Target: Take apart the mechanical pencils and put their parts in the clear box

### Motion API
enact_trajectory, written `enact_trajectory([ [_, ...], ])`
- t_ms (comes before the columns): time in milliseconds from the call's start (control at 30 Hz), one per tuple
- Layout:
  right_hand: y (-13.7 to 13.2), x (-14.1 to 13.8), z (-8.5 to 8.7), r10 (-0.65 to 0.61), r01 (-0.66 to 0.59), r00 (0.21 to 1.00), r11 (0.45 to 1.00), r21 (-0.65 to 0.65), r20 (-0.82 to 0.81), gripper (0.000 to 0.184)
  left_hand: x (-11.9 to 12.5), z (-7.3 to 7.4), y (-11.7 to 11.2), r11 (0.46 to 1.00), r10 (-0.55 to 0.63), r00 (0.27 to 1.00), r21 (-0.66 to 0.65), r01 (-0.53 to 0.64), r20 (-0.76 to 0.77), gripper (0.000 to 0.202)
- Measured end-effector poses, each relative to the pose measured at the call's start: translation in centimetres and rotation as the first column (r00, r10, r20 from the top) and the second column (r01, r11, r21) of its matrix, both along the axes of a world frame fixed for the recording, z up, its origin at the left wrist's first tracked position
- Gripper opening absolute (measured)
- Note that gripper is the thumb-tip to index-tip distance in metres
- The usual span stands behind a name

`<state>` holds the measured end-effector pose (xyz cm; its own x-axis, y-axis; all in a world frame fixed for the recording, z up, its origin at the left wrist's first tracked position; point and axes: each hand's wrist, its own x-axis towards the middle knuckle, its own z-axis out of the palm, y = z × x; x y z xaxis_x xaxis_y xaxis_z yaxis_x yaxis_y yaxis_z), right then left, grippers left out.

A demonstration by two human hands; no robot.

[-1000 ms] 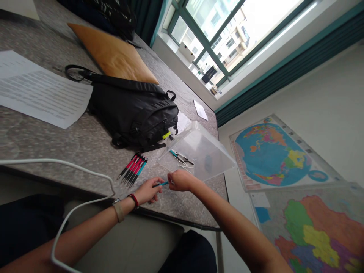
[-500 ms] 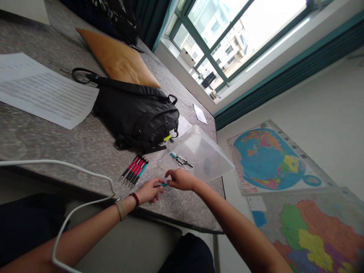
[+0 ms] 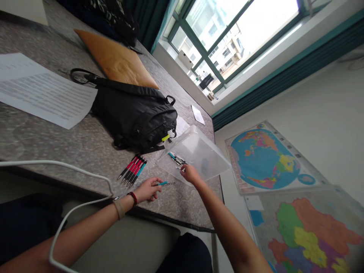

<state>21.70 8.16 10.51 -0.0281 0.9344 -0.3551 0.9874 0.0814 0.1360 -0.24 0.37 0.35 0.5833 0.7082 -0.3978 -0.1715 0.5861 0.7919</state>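
Clear plastic box (image 3: 199,151) lies near the front edge of the mottled grey table (image 3: 71,151), pens (image 3: 176,159) inside. The right hand (image 3: 191,174) reaches over its rim, fingers drawn together, grip unclear. The left hand (image 3: 148,189) clamps a teal pen (image 3: 163,183) above open tabletop, near a row of red pens (image 3: 132,170); a black backpack (image 3: 135,121) lies beyond.

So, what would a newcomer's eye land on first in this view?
The brightly coloured world map and larger regional map stand out at the right of the view. Mid-frame, a black backpack lies on the speckled grey tabletop beside a clear plastic box holding pens. At the bottom, the left hand holds a teal pen, while the right hand reaches over the box.
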Motion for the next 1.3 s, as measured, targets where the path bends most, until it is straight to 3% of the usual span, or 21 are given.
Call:
enact_trajectory([
  [233, 2.3, -0.4, -2.6, 0.046, -0.046, 0.998, 0.999, -0.001, 0.037, 0.025, 0.1, -0.1, 0.2, 1.0, 0.003, 1.0, -0.005, -0.003, 0.007, 0.041],
  [467, 4.0, -1.1, -2.9, 0.108, -0.105, 0.993, 0.992, -0.064, 0.04, 0.014, 0.2, -0.2, 0.3, 1.0, -0.006, 1.0, -0.006, 0.006, -0.007, 0.04],
  [633, 3.2, -1.5, -2.8, 0.09, -0.09, 0.996, 0.996, 0.018, -0.009, 0.021, 0.1, -0.2, 0.4, 1.0, 0.005, 1.0, -0.015, -0.005, 0.004, 0.039],
  [700, 2.2, -1.6, -2.9, 0.048, -0.039, 0.991, 0.996, 0.077, -0.125, 0.018, 0.2, -0.1, 0.4, 1.0, 0.002, 1.0, -0.023, -0.002, 0.01, 0.04],
  [767, 0.6, -1.7, -3.3, -0.032, 0.078, 0.937, 0.99, 0.118, -0.347, 0.01, 0.2, -0.1, 0.4, 1.0, 0.003, 1.0, -0.027, -0.003, 0.009, 0.04],
  [867, -2.4, -2.4, -4.2, -0.171, 0.255, 0.74, 0.966, 0.037, -0.65, 0.012, 0.2, -0.2, 0.4, 1.0, 0.011, 1.0, -0.029, -0.011, 0.01, 0.038],
  [900, -3.4, -2.8, -4.5, -0.255, 0.322, 0.591, 0.945, -0.066, -0.766, 0.014, 0.3, -0.2, 0.3, 1.0, 0.014, 1.0, -0.025, -0.014, 0.012, 0.037],
  [933, -4.5, -3.3, -4.7, -0.345, 0.361, 0.391, 0.91, -0.203, -0.853, 0.016, 0.3, -0.3, 0.3, 1.0, 0.015, 1.0, -0.021, -0.014, 0.014, 0.037],
  [1000, -6.2, -4.2, -5.2, -0.447, 0.353, 0.013, 0.839, -0.414, -0.894, 0.019, 0.3, -0.5, 0.3, 1.0, 0.02, 1.0, -0.017, -0.019, 0.017, 0.037],
  [1067, -7.4, -5.1, -5.6, -0.469, 0.313, -0.214, 0.798, -0.515, -0.857, 0.021, 0.3, -0.6, 0.2, 0.999, 0.03, 0.999, -0.021, -0.03, 0.022, 0.038],
  [1167, -8.2, -6.2, -6.2, -0.444, 0.286, -0.383, 0.777, -0.561, -0.81, 0.022, 0.4, -0.8, 0.2, 0.999, 0.043, 0.999, -0.024, -0.042, 0.034, 0.038],
  [1300, -8.5, -7.0, -7.1, -0.415, 0.264, -0.496, 0.765, -0.587, -0.763, 0.025, 0.5, -0.8, 0.2, 0.999, 0.048, 0.998, -0.02, -0.047, 0.044, 0.034],
])
